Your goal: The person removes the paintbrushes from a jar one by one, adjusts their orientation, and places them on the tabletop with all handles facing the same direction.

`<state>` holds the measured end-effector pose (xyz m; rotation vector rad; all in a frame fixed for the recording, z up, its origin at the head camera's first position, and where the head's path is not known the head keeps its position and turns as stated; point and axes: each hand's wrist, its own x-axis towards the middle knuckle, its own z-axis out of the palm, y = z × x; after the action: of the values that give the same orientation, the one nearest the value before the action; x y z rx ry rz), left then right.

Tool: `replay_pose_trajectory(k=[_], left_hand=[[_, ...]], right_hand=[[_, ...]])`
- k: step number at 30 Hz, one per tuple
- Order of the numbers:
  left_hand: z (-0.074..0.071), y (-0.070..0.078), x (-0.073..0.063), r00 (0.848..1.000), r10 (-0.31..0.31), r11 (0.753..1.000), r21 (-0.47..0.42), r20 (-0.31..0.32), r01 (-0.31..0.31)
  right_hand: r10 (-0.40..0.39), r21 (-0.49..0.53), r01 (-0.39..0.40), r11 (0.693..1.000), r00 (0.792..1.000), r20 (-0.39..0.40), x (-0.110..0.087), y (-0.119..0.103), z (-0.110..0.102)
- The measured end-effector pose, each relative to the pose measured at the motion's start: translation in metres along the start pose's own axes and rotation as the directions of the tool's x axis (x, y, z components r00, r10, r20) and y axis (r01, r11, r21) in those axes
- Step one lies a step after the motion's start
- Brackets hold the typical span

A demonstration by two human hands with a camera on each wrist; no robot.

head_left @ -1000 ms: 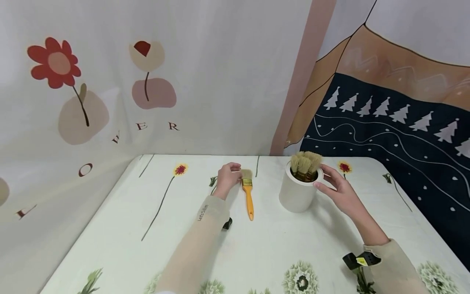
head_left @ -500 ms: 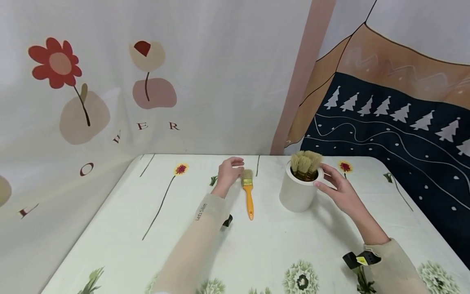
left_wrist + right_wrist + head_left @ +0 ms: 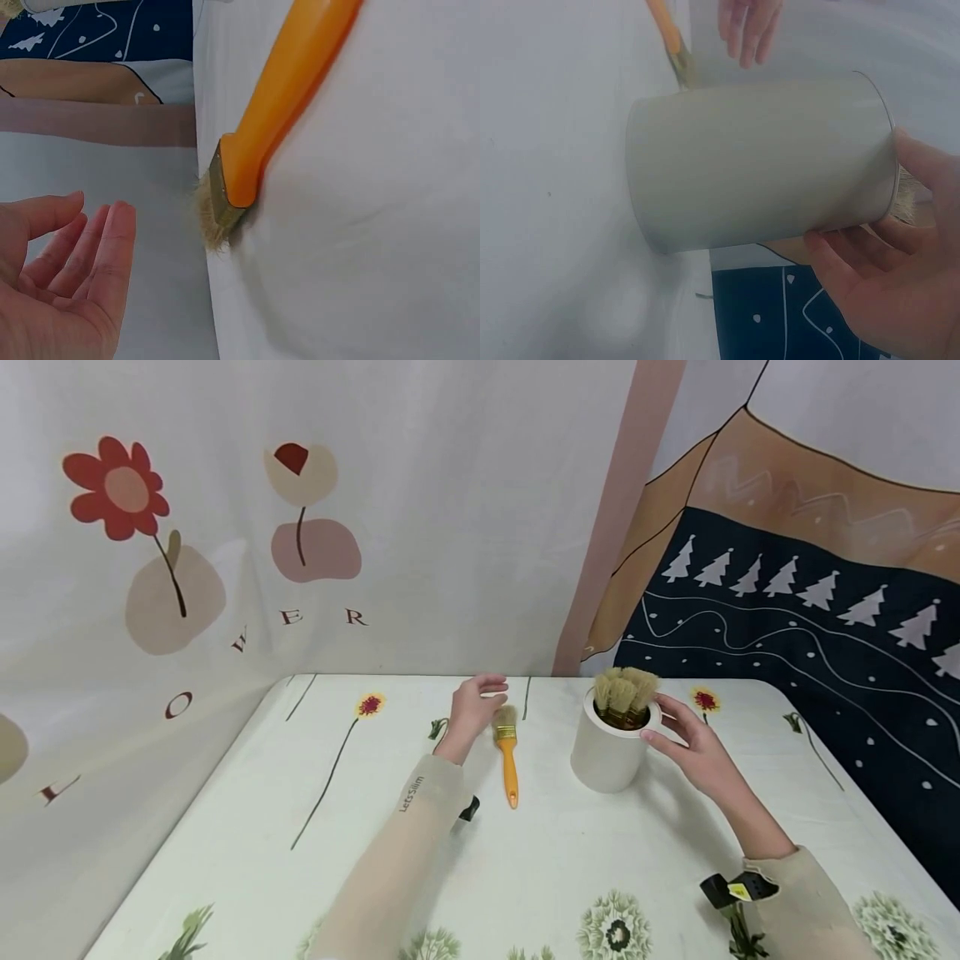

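Note:
A paintbrush [image 3: 508, 764] with an orange handle lies on the table, its pale bristles toward the back edge. Just beside and above those bristles hovers my left hand [image 3: 472, 712]; in the left wrist view its fingers [image 3: 114, 255] are relaxed and hold nothing, with a gap to the brush [image 3: 281, 97]. To the right stands a white cylindrical pot [image 3: 606, 760], upright. Several brushes [image 3: 624, 692] stand in it with bristles up, their handles hidden inside. My right hand [image 3: 693, 747] holds the pot near its rim, thumb and fingers spread around its right side.
A white cloth [image 3: 547, 860] printed with flowers covers the table. Behind it hangs a pale curtain [image 3: 450, 527], and at the right a dark blue cloth with white trees [image 3: 795, 635]. Black wrist cameras sit on both wrists, the right one [image 3: 738, 891] in plain sight.
My left hand has shifted slightly right and toward the back, lifting a little by the paintbrush's bristles. The right hand, the pot and the paintbrush have stayed in place.

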<state>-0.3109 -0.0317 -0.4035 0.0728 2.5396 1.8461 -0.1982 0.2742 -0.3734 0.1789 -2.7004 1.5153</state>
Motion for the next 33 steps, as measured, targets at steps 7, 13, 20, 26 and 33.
replay_pose_trajectory(k=[7, 13, 20, 26, 33], left_hand=[[0.004, 0.011, -0.004, 0.999, 0.031, 0.998, -0.047, 0.014, -0.030], [0.007, 0.019, -0.007, 0.999, 0.039, 0.996, -0.086, 0.036, -0.036], [0.011, 0.028, -0.009, 0.998, 0.050, 0.996, -0.081, 0.037, -0.047], [0.015, 0.036, -0.012, 0.995, 0.083, 0.993, -0.090, 0.053, -0.078], [0.020, 0.043, -0.016, 0.988, 0.125, 0.987, -0.111, 0.086, -0.115]], right_hand=[[-0.004, 0.000, 0.004, 1.000, 1.000, -0.001, 0.000, 0.000, 0.000], [-0.001, 0.009, 0.001, 1.000, 1.000, 0.003, 0.000, 0.000, 0.000], [0.001, 0.007, -0.001, 1.000, 1.000, 0.004, 0.000, 0.000, 0.000], [-0.004, 0.005, 0.004, 1.000, 1.000, 0.002, 0.000, -0.001, 0.000], [-0.005, 0.008, 0.005, 1.000, 1.000, 0.004, 0.000, -0.002, 0.000]])
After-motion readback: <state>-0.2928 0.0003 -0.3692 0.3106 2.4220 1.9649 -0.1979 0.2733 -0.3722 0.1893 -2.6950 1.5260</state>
